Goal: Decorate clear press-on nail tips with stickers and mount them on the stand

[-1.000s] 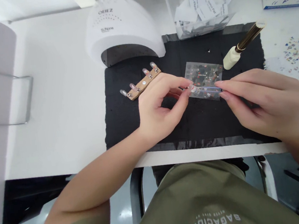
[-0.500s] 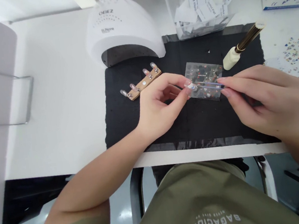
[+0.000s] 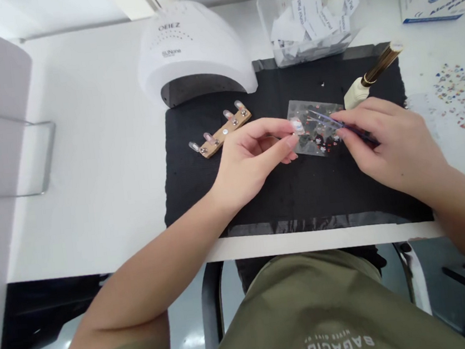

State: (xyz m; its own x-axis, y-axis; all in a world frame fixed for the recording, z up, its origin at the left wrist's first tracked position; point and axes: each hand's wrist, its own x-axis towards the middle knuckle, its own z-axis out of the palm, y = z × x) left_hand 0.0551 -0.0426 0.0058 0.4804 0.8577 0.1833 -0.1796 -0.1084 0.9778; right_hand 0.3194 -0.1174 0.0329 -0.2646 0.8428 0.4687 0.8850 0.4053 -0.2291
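Between the thumb and forefinger of my left hand (image 3: 257,152) is a small nail tip (image 3: 297,127) with a white and blue pattern. My right hand (image 3: 392,142) pinches a pair of purple-blue tweezers (image 3: 347,126), whose thin points reach left over a clear sticker sheet (image 3: 313,147). Whether the points touch the sheet I cannot tell. Small red, black and white figures cover that sheet, which lies on a black mat (image 3: 302,194). Left of my left hand, a wooden nail-tip stand (image 3: 226,132) carries several decorated tips.
A white nail lamp (image 3: 197,47) stands at the back left, beside a clear box (image 3: 282,57) of alcohol pad packets. Behind my right hand is a cream bottle (image 3: 356,93) with a gold cap. Loose stickers (image 3: 453,87) and an alcohol pad carton (image 3: 431,0) are at the right.
The tweezers have moved away from the nail tip and now point up-left over the sheet. My right hand has shifted left and turned; my left hand still pinches the tip.
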